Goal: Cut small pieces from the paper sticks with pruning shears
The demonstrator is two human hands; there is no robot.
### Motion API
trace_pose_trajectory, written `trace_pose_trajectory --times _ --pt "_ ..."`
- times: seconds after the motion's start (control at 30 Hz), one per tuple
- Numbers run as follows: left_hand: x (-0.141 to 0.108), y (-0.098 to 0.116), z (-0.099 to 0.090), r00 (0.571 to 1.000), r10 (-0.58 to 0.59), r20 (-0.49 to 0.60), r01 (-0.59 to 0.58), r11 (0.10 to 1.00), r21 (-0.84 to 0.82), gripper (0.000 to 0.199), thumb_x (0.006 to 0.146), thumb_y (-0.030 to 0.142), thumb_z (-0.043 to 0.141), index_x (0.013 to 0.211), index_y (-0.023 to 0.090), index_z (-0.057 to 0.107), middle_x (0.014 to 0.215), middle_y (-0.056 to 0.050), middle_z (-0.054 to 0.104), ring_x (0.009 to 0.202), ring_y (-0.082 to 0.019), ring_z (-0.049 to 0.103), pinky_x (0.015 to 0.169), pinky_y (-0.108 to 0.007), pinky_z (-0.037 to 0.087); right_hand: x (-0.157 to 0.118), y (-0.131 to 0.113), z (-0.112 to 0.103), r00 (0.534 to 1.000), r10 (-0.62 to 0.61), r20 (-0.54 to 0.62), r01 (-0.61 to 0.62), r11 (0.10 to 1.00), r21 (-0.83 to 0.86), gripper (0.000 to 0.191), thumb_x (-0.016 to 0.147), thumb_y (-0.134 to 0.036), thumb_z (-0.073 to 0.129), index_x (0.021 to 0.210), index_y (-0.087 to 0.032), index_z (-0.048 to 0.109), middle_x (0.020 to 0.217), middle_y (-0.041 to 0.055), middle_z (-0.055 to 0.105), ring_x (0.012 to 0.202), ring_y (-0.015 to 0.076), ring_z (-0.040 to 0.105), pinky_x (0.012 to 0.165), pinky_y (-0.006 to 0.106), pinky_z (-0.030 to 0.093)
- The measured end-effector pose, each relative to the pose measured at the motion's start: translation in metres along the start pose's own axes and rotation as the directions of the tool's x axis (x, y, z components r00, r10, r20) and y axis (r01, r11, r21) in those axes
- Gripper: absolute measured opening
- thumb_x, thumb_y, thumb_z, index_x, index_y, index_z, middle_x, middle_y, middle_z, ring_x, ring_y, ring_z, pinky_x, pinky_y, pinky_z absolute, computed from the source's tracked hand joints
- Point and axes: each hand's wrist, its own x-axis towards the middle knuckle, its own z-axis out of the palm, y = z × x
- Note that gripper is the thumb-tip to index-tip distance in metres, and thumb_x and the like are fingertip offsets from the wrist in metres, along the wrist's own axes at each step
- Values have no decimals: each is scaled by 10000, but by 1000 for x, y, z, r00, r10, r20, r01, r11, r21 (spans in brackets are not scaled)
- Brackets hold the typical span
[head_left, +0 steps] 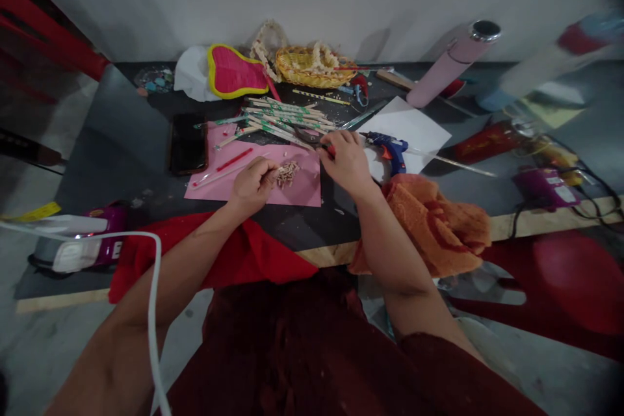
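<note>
A white cable [153,286] is being draped across the near forearm, and a red cloth [244,253] and an orange towel [429,227] are being held over the near edge of the bench [326,253], on either side of the person's lap.

A small pale piece [273,175], mostly hidden, is being pinched narrowly by the fingers of the left hand [252,187]. A hand tool [309,138] with a dark head and red grip is being gripped closed in the right hand [347,162]; its type cannot be determined. A pile of wooden pieces [287,174] is being kept between both hands, just beside the left fingertips, on a pink sheet [305,192].

Beyond the hands, a bundle of green-marked sticks [287,118] is being rested across the top of the sheet. A phone [188,143] is being kept to its left, and a blue glue gun [387,151] is lying on a white sheet [409,127] just beside the right hand. At the far edge, a woven basket [312,66] and a pink tube [451,65] are being propped near the wall.
</note>
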Motion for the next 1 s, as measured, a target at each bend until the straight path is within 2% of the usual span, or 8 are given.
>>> trace_pose_trajectory --times 0.13,0.3,0.5,0.57,0.63,0.73,0.83,1.0 --pt "1 1 -1 995 -87 -50 79 985 -151 151 889 295 482 810 187 551 664 3 565 597 -118 544 576 -255 438 -3 20 -3 991 131 26 -125 977 -174 234 795 -428 619 865 -205 604 1010 136 593 984 322 471 849 527 421" --pt "2 -1 0 985 -168 -45 145 938 -315 163 879 331 500 820 183 532 584 31 529 506 -94 512 509 -232 420 -7 20 1 993 113 41 -104 978 -179 316 786 -519 612 804 -204 592 952 129 599 953 306 471 795 493 447" --pt "2 -5 2 980 -197 -35 174 923 -343 175 880 351 510 821 187 533 589 31 531 516 -90 509 515 -228 423 -4 17 0 986 145 85 -129 977 -168 294 805 -498 598 769 -206 601 978 128 615 982 323 482 789 504 434" --pt "1 -4 1 982 -184 -32 162 924 -346 170 882 344 509 828 186 537 596 30 530 517 -87 506 517 -226 422 -1 13 -2 994 100 40 -95 991 -98 208 830 -415 587 819 -208 614 1027 121 615 1019 313 491 847 508 417" --pt "1 -3 1 986 -167 -27 148 926 -347 165 881 338 513 833 183 545 608 27 534 525 -87 506 524 -223 420 2 5 -2 1000 2 -16 -1 999 49 142 868 -330 544 904 -215 618 1045 99 622 1025 265 518 908 469 406" --pt "0 -1 0 985 -171 31 170 909 -381 170 870 337 531 831 174 559 612 26 535 523 -84 488 511 -210 398 2 -13 2 990 -139 -23 139 938 318 180 925 -295 462 988 -211 609 959 60 652 920 185 578 860 366 455" --pt "0 2 -2 969 -188 158 243 827 -507 206 848 357 565 816 153 572 604 29 516 499 -69 440 476 -190 347 -3 -30 10 958 -285 -1 256 857 448 178 927 -287 482 990 -196 621 956 52 672 922 161 601 857 324 467" --pt "2 6 -5 931 -190 311 358 643 -677 264 795 387 640 765 131 584 640 16 540 522 -63 460 495 -189 352 -8 -42 14 928 -369 60 287 807 515 146 916 -251 497 964 -196 624 906 33 680 855 141 622 800 292 489"
